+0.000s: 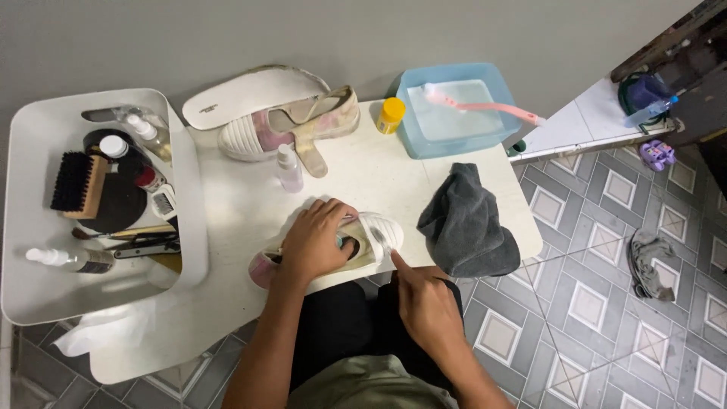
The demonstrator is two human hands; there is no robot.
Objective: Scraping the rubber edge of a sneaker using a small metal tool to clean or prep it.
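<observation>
A: Here, the left hand (316, 241) presses down on a white slip-on shoe (363, 241) lying on its side at the near edge of the white table (363, 178), fingers wrapped over its upper. The right hand (425, 301) grasps nothing; its index finger is extended and touches the ribbed toe cap.

B: Risks, judged from this arrangement?

A: The shoe overhangs the table edge, so a stronger push from the finger could tip it off toward the lap. Beyond the shoe, the small clear spray bottle (288, 167) stands upright and unsupported; a sweeping forearm could knock it over. The blue basin of water (453, 110), far right of the shoe, sits at the table's corner and could spill if jolted.

B: Counts?

A: Two shoes, the second (291, 125) beyond the bottle; one loose insole (246, 95) behind it; one yellow-capped jar (391, 115); one pink brush (485, 106) across the basin; one grey cloth (466, 223) right of the shoe; one white tray (98, 204) to its left, holding one wooden brush (78, 184) and several bottles whose number is unclear.
</observation>
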